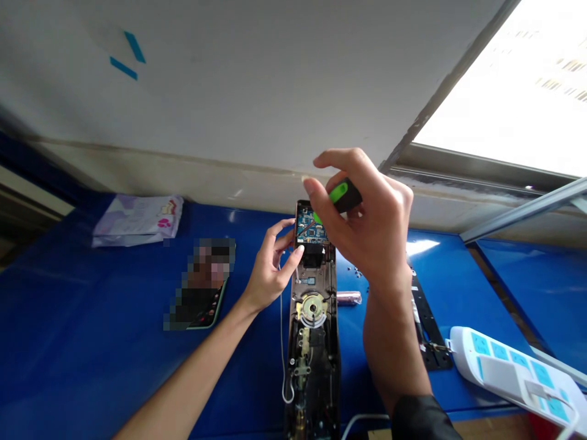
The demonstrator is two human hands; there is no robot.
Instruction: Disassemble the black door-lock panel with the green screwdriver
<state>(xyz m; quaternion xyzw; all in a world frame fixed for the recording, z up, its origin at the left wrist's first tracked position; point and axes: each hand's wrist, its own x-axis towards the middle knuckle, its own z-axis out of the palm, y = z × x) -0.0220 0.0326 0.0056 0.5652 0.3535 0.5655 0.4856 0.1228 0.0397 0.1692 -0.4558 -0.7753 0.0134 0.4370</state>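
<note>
A long dark door-lock body (313, 342) lies opened on the blue table (92, 342), its brass mechanism and a blue circuit board (308, 227) exposed. My right hand (371, 226) is closed around a screwdriver with a green and black handle (343, 194), held above the circuit board end. My left hand (271, 269) rests against the lock's left edge near the board, fingers curled around the edge. A thin white wire (282, 348) runs along the lock's left side.
A phone (208, 299) lies left of the lock. A plastic packet (137, 220) sits at the back left. Small screws (351, 269) and a pink piece (349, 297) lie to the right, with a black plate (428, 330) and a white power strip (513, 366). A window is at the right.
</note>
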